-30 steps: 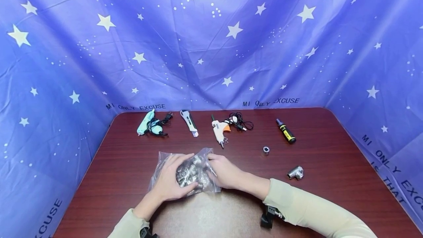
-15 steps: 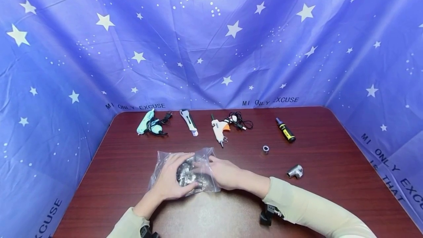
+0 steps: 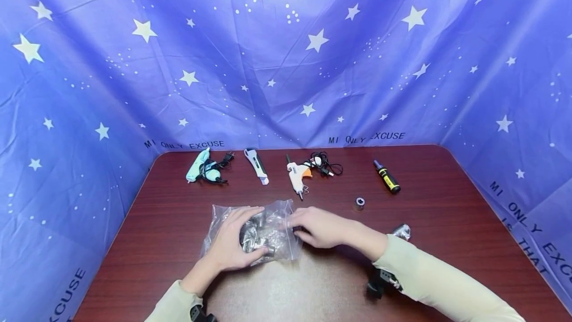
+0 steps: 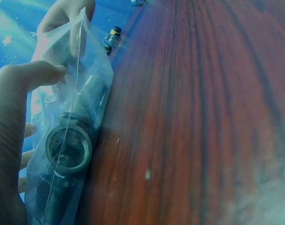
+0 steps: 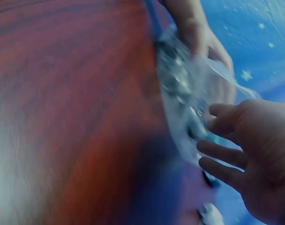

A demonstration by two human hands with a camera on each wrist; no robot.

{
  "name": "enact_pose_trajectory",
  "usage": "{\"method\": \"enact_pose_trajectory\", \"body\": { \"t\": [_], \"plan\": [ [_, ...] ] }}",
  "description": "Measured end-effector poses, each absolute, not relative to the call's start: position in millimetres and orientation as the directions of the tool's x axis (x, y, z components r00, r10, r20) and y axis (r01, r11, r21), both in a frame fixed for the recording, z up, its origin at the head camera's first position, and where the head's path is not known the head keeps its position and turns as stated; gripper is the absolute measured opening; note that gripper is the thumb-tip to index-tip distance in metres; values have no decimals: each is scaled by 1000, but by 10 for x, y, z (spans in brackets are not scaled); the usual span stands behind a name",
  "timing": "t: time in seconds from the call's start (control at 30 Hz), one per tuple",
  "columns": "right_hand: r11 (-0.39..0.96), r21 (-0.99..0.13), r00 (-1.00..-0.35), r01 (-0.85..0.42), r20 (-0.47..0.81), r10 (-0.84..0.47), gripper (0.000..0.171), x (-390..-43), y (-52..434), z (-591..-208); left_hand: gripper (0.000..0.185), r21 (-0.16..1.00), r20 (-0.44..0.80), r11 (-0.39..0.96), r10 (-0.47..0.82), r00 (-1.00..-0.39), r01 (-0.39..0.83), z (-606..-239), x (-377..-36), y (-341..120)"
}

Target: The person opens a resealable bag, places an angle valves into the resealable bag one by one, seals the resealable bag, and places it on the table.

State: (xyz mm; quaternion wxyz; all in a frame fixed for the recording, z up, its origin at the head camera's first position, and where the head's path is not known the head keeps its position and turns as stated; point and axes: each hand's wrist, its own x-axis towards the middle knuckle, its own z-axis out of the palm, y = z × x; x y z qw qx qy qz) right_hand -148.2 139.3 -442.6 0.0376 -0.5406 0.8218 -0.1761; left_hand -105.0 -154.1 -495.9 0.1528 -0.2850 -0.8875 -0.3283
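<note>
While the left hand [image 3: 234, 247] grips the clear zip bag [image 3: 263, 235] of metal pipe fittings [image 4: 69, 147] against the table [image 3: 447, 202], fingers curled around it, the right hand [image 3: 319, 226] touches the bag's right edge with relaxed, parted fingers [image 5: 222, 161]. Advisable: keep the bag pinned flat and pinch the mouth cleanly before pulling.

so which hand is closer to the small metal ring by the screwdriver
Right. The right hand lies at the bag's right edge, just left of and nearer the viewer than the metal ring. The left hand grips the bag's far-left side, farther off.
</note>
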Motion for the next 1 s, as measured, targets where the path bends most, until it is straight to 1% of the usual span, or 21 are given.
{"method": "enact_pose_trajectory", "body": {
  "t": [0.13,0.2,0.4,0.57,0.67,0.87,1.0],
  "plan": [
    [339,-351,-410,-873,151,-899,27,-1528,1701,-4289,91,490,466,618,410,-784,614,-4957,-1055,-1539],
    [359,-360,-432,-861,148,-890,25,-1537,1882,-4215,91,491,468,614,411,-782,617,-4956,-1059,-1536],
    [481,-347,-550,-805,133,-824,22,-1541,2473,-4058,91,493,460,619,411,-787,611,-4960,-1057,-1542],
    [563,-300,-619,-770,138,-773,23,-1511,2869,-3996,89,493,466,615,410,-784,616,-4950,-1054,-1547],
    [590,-287,-641,-755,134,-756,24,-1473,3043,-3974,88,495,470,611,410,-782,618,-4945,-1053,-1550],
    [616,-290,-663,-732,95,-743,27,-1366,3372,-4007,88,503,474,602,407,-781,620,-4964,-1054,-1559],
    [631,-332,-683,-701,56,-728,35,-1290,3564,-4083,86,494,503,594,401,-766,635,-4987,-1056,-1561]
  ]
}}
